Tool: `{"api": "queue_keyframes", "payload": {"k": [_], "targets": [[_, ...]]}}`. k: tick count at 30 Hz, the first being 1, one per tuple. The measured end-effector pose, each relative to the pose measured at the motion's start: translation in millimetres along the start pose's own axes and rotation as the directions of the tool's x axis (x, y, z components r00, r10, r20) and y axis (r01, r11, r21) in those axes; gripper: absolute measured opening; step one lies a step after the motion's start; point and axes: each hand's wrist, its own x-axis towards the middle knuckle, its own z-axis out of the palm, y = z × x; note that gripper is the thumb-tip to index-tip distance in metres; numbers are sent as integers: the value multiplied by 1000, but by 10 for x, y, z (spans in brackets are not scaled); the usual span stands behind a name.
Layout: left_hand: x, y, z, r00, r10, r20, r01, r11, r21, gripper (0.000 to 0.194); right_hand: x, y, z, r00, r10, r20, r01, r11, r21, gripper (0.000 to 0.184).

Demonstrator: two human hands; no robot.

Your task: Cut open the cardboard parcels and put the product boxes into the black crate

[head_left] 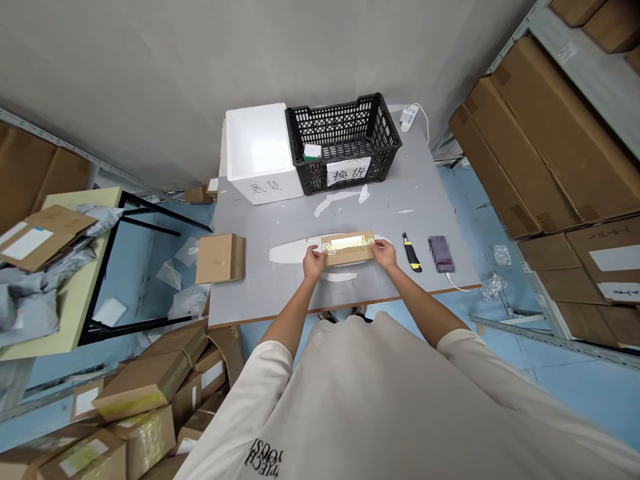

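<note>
A small brown cardboard box [349, 248] wrapped in clear tape lies on the grey table [280, 293] in front of me. My left hand [314, 261] grips its left end, fingers curled round the edge. My right hand [385, 253] grips its right end the same way. The box rests on or just above a white scrap of paper [287, 253]. To the right of my right hand lie a yellow-and-black utility knife [412, 253] and a small dark device [441, 254] with a white cable.
A second cardboard box [221, 259] sits at the table's left edge. A white foam box [260, 153] and a black plastic crate [345, 140] stand at the back. Stacked cartons [550, 147] fill shelves on the right; several boxes [145, 400] pile on the floor at left.
</note>
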Motion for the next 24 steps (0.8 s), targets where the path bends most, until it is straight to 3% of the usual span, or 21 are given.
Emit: {"api": "queue_keyframes", "payload": {"k": [3, 6, 8, 10, 12, 14, 18, 20, 24], "targets": [[-22, 44, 3, 997, 24, -71, -20, 998, 52, 40, -28, -37, -6, 1000, 19, -3, -19, 1000, 15, 30], [-115, 177, 24, 959, 251, -129, -235, 964, 128, 34, -73, -132, -3, 998, 62, -15, -61, 998, 30, 32], [-214, 325, 48, 909, 416, 4, -414, 904, 106, 31, -120, -249, 28, 999, 22, -33, -20, 999, 46, 34], [-319, 504, 68, 860, 501, 95, -507, 860, 52, 30, -181, -406, 95, 996, -83, -20, 85, 993, 80, 33], [-405, 676, 69, 851, 520, 80, -524, 850, 54, 34, -251, -580, 201, 980, -193, 39, 188, 976, 107, 30], [-456, 794, 34, 859, 512, 24, -512, 853, 102, 39, -327, -732, 332, 976, -207, 66, 203, 977, 67, 34], [-465, 793, -148, 859, 510, -44, -496, 850, 176, 35, -461, -868, 581, 994, 53, 101, -52, 999, -12, 71], [-448, 719, -259, 859, 508, -65, -491, 852, 180, 34, -500, -869, 652, 985, 53, 163, -56, 998, 12, 69], [-394, 602, -371, 869, 482, -108, -469, 874, 127, 37, -514, -890, 614, 982, -128, 140, 129, 992, 5, 49]]}}
